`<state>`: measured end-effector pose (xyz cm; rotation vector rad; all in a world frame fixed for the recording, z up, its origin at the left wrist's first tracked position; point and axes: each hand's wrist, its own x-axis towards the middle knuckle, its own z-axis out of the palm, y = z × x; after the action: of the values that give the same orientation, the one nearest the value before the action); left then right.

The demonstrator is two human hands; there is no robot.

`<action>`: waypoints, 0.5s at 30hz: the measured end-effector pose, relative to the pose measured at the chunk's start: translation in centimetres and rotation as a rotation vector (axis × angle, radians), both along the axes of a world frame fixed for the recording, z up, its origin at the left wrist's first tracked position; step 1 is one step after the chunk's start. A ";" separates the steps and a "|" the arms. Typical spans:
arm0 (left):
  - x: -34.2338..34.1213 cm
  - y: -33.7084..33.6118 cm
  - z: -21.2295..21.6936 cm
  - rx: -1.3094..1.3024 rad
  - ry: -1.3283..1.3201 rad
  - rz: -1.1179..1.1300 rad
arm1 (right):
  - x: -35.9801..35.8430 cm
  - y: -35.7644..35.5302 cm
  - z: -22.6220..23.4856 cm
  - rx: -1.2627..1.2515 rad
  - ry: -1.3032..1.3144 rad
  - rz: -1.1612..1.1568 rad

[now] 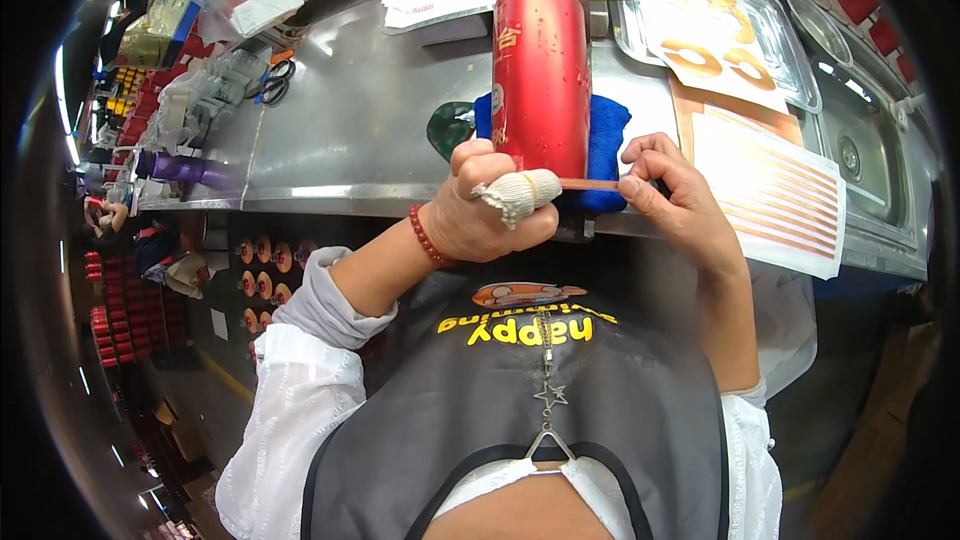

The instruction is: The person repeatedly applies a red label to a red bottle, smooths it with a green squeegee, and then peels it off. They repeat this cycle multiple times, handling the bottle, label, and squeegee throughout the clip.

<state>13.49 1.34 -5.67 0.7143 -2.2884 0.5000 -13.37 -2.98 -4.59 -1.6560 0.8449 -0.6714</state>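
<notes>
A red metal bottle [542,80] with water drops on it lies over a blue cloth [608,135], its near end by my hands. My left hand [465,205] is closed at that end, fingers curled. At its fingertips sits a white knit cover [522,194] bound with a band; whether a digit is inside I cannot see. A thin copper-coloured strip [592,184] runs from this cover to my right hand [672,190]. The right thumb and forefinger pinch the strip's other end. Where the strip meets the left fingers is partly hidden.
White sheets with copper strips [775,190] and curved copper labels [715,30] lie right, beside a sink [860,155]. Scissors [277,82] and a purple bottle [180,168] are at left. A dark green object [450,128] sits beside the blue cloth. The metal table's edge [330,202] runs before me.
</notes>
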 end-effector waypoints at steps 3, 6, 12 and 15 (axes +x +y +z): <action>-0.8 -0.3 -0.7 0.051 0.042 -0.016 | -0.1 0.2 -0.3 -0.001 0.008 -0.011; -0.7 -0.9 -0.4 0.083 0.018 -0.052 | 0.0 0.2 -0.4 0.005 0.009 -0.015; 0.1 0.3 -0.5 -0.043 0.009 0.048 | 0.2 0.1 -0.5 0.012 0.000 0.005; -0.7 -0.2 -0.4 0.001 0.031 0.003 | 0.0 0.0 -0.6 -0.012 0.013 0.000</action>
<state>12.79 1.14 -6.08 0.7210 -2.2594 0.4863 -13.34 -2.96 -5.22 -1.6728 0.8516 -0.6669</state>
